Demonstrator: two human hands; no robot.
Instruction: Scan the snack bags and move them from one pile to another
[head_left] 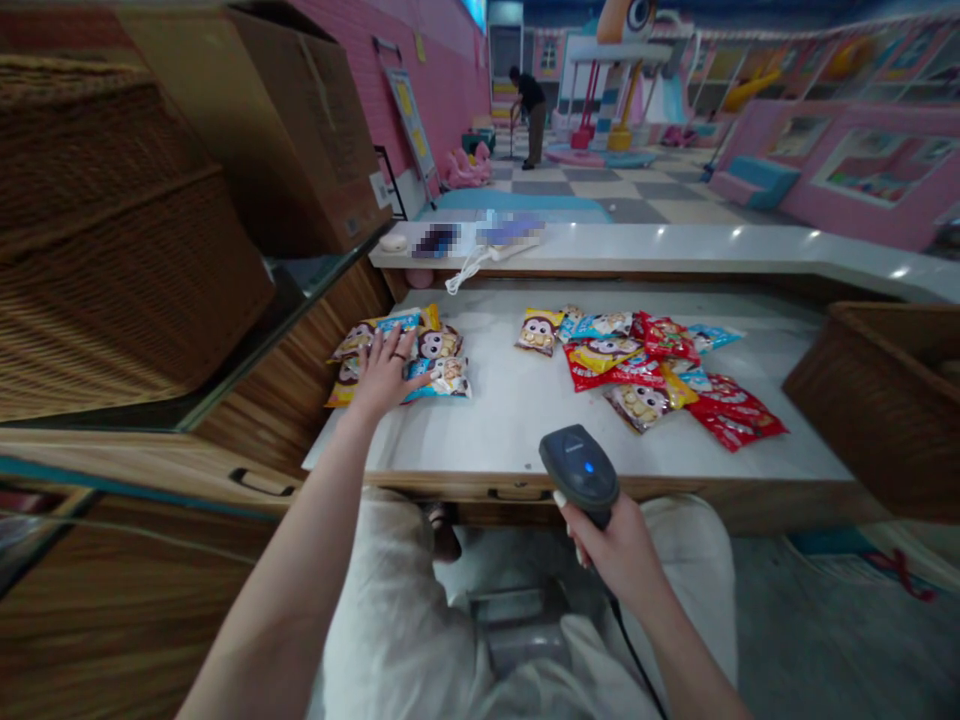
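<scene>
Left hand [386, 370]: laid over a heap of glossy plastic snack packets in yellow, brown and blue [448, 376], at the left end of a white-topped table with wood-grain edging [487, 430]. Grip spread, fingers apart, closed on nothing visible; the packets beneath the palm are partly hidden, their count uncertain.

Right hand [619, 545]: grip wrapped around a dark grey handheld scanner with a lit blue spot [579, 468], held above the wearer's lap near the table's front edge. Handle mostly hidden by the fingers; a black cable [632, 645] runs down and is cut off by the lower edge.

Second heap: red, yellow and blue glossy packets [649, 350], right of centre on the table, overlapping; lower ones partly covered, small print illegible.

Raised white ledge [637, 245], behind: two items blurred into coloured blocks, unidentifiable; a white cable [466, 275] beside them.

Sides: brown woven wicker basket [150, 270], cut off at left; dark brown container [877, 400], cut off at right, contents unclear.

Background: a standing person [531, 110], small, details indistinct.
</scene>
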